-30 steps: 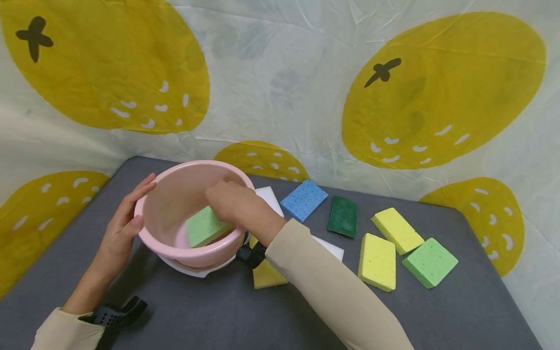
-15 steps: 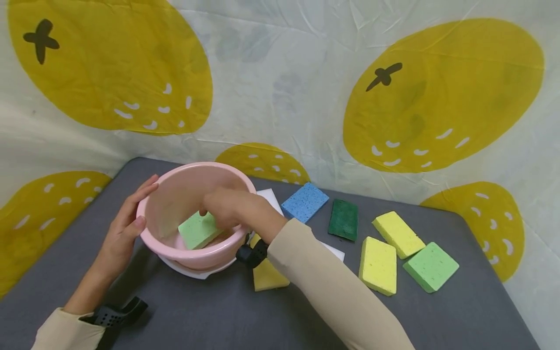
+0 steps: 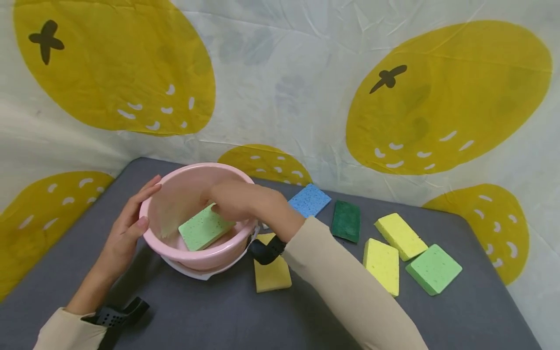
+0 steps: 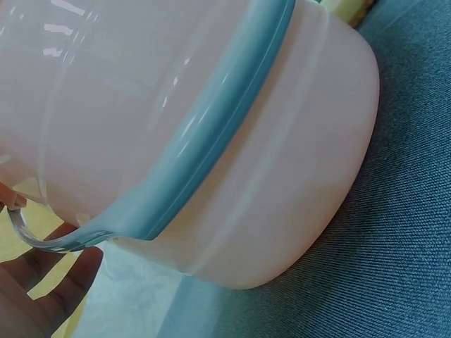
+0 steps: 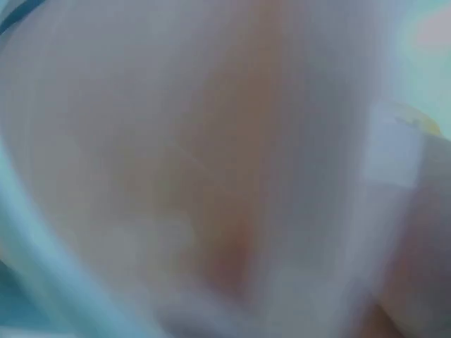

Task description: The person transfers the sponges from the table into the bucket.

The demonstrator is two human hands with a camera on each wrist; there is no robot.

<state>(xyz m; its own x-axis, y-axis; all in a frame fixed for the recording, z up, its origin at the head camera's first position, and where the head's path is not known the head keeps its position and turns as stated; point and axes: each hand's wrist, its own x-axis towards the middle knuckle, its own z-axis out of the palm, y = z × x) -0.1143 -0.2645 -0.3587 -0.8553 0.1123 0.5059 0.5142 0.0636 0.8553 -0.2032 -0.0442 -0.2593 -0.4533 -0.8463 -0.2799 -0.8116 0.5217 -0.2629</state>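
1. The right hand [image 3: 240, 200] has bent fingers that appear to pinch the edge of a light green rectangular sponge [image 3: 200, 229]; their tips are partly hidden.
2. The left hand [image 3: 124, 238] lies with fingers fairly straight and spread against the rim of a round pink plastic bucket [image 3: 177, 194], unclenched.
3. With so little edge apparently held, the sponge could slip from the right fingers and drop.
4. Leaning of the right forearm on the rim could shift or tip the bucket, as the left fingers seem only to steady it.
5. The black wristband [image 3: 266, 250] behind the right fingers might snag the curved white plastic handle [image 3: 185, 270].
6. The bucket, between both hands' fingers, contains the tilted sponge; a brownish patch below it is unclear.
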